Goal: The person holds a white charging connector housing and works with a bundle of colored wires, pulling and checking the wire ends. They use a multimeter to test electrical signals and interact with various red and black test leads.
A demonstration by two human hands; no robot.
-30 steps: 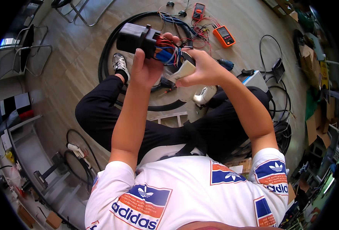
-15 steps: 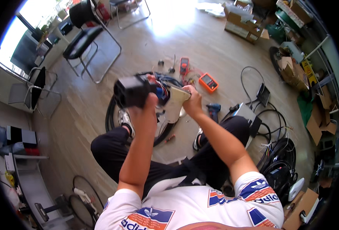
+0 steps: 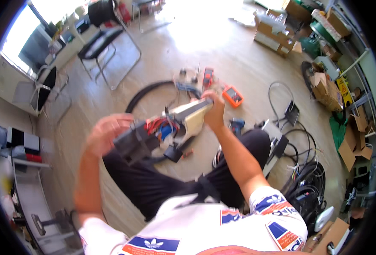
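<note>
Currently, a cream casing (image 3: 193, 122) is held aslant in the air above the dark trousers (image 3: 147, 187), with a black block (image 3: 135, 144) at its lower-left end and a bundle of wires (image 3: 159, 124), mostly red with some blue, bared between the two. The near end of the casing appears to have been opened up; the wires are not yet covered over, so closing the housing seems, as a judgement, to be left undone. The far end of the casing is gripped by the right hand (image 3: 213, 109), whose fingers are closed around it. The left hand (image 3: 109, 135) is blurred at the outer side of the block, its fingers extended; whether the block is touched or supported by it cannot be told. Half a second ago the block was wrapped by that hand and was carried farther from the body; now it is lower and nearer, while the right-hand grip is kept. Beyond the casing, a black cable (image 3: 149, 90) is curved to the left, and a red meter (image 3: 208, 77) and an orange meter (image 3: 233, 97) are laid out. To the right of the casing, a blue drill (image 3: 237, 124) is partly seen.
</note>
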